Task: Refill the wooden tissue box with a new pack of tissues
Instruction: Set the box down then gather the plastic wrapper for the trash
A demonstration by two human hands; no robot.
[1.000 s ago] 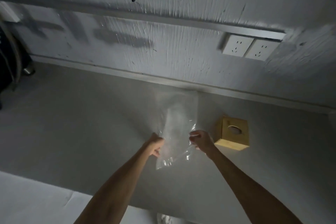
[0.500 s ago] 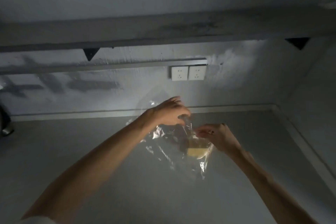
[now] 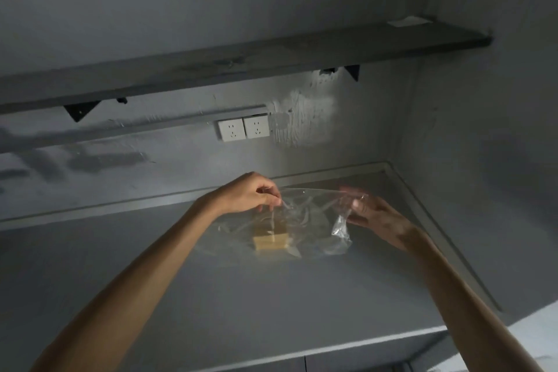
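A clear plastic bag (image 3: 314,220) hangs stretched between my two hands above the grey counter. My left hand (image 3: 250,193) pinches its upper left edge. My right hand (image 3: 371,214) grips the upper right edge, its fingers partly behind the film. The wooden tissue box (image 3: 269,238) shows through the plastic as a small tan block on the counter; I cannot tell whether it is inside the bag or behind it. No pack of tissues is visible.
The grey counter (image 3: 271,296) ends in a corner at the right, with a raised lip (image 3: 437,229) along the wall. Two white wall sockets (image 3: 243,129) sit above it. A dark shelf (image 3: 241,69) on black brackets overhangs.
My view has tilted up and turned right. My hands have spread apart, pulling the bag's top edge taut and wide over the tissue box.
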